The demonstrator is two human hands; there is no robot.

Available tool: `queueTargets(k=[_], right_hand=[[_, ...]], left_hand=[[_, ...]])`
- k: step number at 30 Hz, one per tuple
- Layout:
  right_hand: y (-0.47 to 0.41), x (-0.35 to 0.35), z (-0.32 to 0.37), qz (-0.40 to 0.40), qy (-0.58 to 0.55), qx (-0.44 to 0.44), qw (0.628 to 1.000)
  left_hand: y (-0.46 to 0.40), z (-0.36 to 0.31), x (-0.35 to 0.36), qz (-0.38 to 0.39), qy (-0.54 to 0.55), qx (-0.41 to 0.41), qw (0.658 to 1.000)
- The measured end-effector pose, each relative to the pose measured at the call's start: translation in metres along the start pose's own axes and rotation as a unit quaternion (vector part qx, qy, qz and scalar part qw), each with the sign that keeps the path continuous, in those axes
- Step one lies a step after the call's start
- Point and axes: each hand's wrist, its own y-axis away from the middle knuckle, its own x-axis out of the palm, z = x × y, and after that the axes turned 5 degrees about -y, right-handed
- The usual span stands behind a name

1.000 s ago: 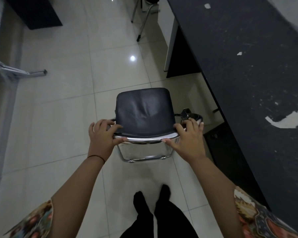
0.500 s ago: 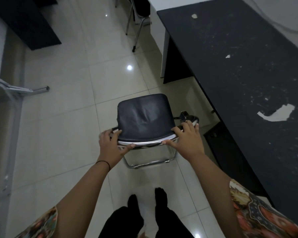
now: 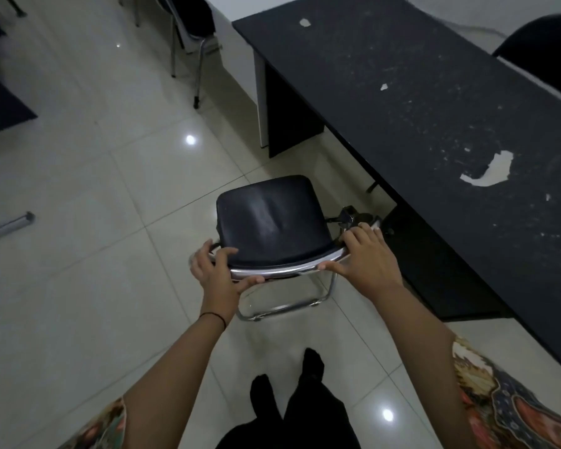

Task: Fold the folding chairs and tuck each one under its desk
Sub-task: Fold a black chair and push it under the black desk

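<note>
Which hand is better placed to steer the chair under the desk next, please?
Probably the right hand: it grips the chair frame on the side nearest the desk; the left hand holds the far side.

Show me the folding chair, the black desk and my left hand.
folding chair [image 3: 272, 222], head view, middle of the black pad.
black desk [image 3: 418, 124], head view, bare top surface.
left hand [image 3: 216, 275], head view, back of the hand.

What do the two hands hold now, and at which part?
Both hold the folding chair by the chrome top bar of its backrest: the left hand at the left corner, the right hand at the right corner.
</note>
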Motion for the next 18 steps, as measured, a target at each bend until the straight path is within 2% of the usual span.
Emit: queueTargets(k=[3, 9, 14, 18], right_hand=[[-0.002, 0.006, 0.006, -0.025, 0.009, 0.032, 0.999], [-0.028, 0.018, 0.044, -0.066, -0.022, 0.083, 0.994], [-0.060, 0.028, 0.080, -0.087, -0.035, 0.117, 0.989], [-0.081, 0.033, 0.097, -0.145, -0.052, 0.129, 0.980]], left_hand=[[-0.026, 0.006, -0.004, 0.034, -0.020, 0.024, 0.999], [-0.079, 0.014, -0.033, 0.036, -0.028, 0.070, 0.997], [-0.131, 0.021, -0.067, 0.074, -0.050, 0.098, 0.991], [-0.168, 0.031, -0.080, 0.080, -0.058, 0.125, 0.987]])
